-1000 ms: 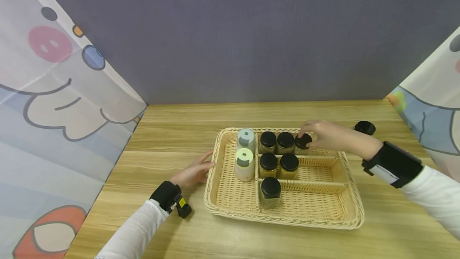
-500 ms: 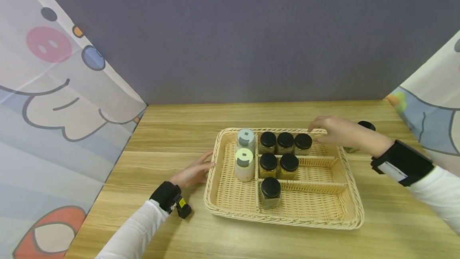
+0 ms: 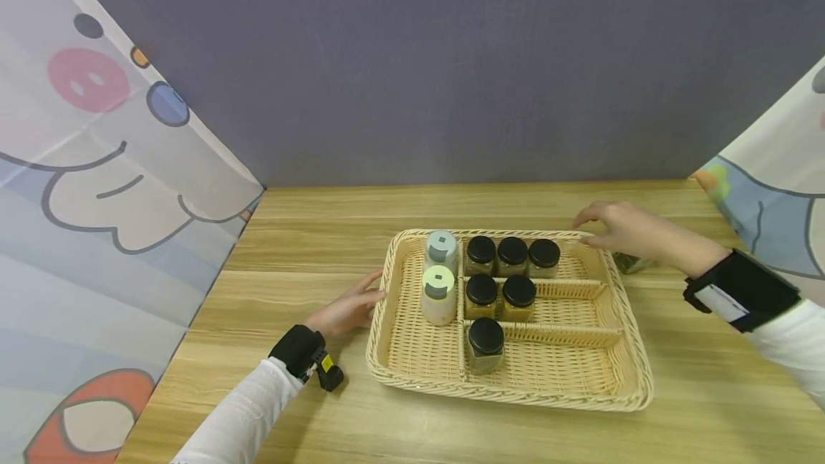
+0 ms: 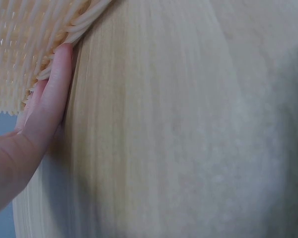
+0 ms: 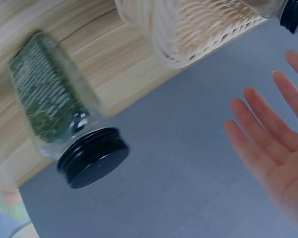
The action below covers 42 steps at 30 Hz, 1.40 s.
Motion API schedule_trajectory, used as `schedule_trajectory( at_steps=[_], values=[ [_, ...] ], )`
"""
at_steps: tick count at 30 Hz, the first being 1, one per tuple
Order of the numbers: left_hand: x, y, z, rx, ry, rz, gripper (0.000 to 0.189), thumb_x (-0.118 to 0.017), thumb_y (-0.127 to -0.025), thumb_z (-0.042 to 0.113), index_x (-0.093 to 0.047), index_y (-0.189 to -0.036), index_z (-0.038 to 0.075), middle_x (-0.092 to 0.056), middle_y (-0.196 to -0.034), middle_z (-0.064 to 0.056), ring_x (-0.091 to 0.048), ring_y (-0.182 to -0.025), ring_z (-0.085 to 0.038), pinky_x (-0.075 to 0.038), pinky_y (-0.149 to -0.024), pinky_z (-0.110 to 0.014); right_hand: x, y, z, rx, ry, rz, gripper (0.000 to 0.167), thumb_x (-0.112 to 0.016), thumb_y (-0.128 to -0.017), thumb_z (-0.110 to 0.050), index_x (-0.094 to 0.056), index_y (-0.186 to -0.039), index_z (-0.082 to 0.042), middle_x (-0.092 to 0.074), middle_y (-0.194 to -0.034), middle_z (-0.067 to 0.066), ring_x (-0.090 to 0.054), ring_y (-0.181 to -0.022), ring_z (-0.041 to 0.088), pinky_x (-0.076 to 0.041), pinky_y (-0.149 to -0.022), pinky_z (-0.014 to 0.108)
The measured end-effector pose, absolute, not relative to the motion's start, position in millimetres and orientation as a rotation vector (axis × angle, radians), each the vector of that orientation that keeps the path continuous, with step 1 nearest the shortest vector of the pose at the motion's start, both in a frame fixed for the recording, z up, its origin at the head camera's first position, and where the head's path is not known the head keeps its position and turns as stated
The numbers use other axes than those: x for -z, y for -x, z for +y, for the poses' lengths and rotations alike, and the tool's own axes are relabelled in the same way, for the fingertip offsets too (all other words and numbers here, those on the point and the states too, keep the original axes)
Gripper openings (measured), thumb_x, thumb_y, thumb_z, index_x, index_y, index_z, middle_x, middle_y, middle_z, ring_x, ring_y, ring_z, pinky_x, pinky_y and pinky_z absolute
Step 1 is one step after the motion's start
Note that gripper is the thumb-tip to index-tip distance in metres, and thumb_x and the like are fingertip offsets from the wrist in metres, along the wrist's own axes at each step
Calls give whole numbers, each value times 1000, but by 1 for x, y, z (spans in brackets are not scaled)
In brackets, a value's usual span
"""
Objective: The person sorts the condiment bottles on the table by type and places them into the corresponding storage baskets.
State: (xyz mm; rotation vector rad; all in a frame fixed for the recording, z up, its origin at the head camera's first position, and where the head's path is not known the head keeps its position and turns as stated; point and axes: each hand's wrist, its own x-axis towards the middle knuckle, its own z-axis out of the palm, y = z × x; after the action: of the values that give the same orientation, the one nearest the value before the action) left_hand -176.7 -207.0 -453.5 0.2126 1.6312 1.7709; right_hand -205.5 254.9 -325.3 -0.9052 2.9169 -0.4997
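Note:
My left hand (image 3: 344, 312) rests its straight fingers against the left side of a wicker basket (image 3: 515, 397). With fingers spread, my right hand (image 3: 634, 233) hovers by the basket's back right corner and holds nothing. Beyond it, right of the basket, is a glass jar of green herbs (image 5: 47, 94) with a black lid, mostly hidden by the wrist in the head view. Inside the basket, three black-lidded jars (image 3: 512, 250) line the back compartment. Two yellow-filled jars (image 3: 518, 292) occupy the middle one, and a single jar (image 3: 485, 339) stands at the front.
In the basket's left compartment stand two shaker bottles, one with a pale blue lid (image 3: 441, 245), one with a yellow-green lid (image 3: 439, 296). Wicker dividers (image 3: 554, 331) separate the compartments. A grey wall (image 3: 438, 92) rises behind the wooden table (image 3: 322, 235).
My right hand has left the third jar in the back compartment and moved right, past the basket's corner. That jar stays in place. The left hand has kept still.

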Motion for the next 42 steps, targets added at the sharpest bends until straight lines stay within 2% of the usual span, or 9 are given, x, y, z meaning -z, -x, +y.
schedule_trajectory(
  at_steps=[12,18,24,30,42],
  values=[
    [452,176,-207,-1781,-203,1626,56,-38,-95,15,-7,-141,24,-18,-144,-18,-30,-125,-33,-38,-90,-53,329,212,282,425,747,2915,32,-64,-79,-14,-59,-105,3,-53,-111,27,-51,-97,43,-44,-77,51],
    [452,176,-207,-1782,-195,1627,56,-36,-95,14,-6,-142,24,-18,-144,-17,-29,-125,-33,-37,-90,-54,334,215,297,379,712,2925,34,-65,-78,-13,-58,-105,6,-53,-107,30,-58,-81,33,-47,-69,46],
    [453,176,-207,-1784,-201,1630,56,-36,-95,14,-7,-142,24,-19,-143,-18,-30,-125,-33,-37,-90,-54,340,217,313,357,664,2928,41,-65,-79,-19,-54,-108,9,-49,-110,33,-48,-96,47,-42,-76,53],
    [453,175,-206,-1776,-218,1638,55,-35,-96,15,-7,-142,25,-19,-143,-17,-32,-124,-33,-38,-89,-54,347,221,329,359,625,2922,42,-65,-79,-15,-52,-109,11,-47,-109,36,-45,-98,49,-41,-77,56],
    [451,174,-205,-1766,-223,1636,58,-37,-95,16,-3,-142,23,-18,-143,-20,-28,-125,-34,-37,-90,-54,357,223,344,290,568,2939,51,-66,-78,-21,-48,-112,13,-48,-105,39,-50,-88,48,-45,-68,51]
  ],
)
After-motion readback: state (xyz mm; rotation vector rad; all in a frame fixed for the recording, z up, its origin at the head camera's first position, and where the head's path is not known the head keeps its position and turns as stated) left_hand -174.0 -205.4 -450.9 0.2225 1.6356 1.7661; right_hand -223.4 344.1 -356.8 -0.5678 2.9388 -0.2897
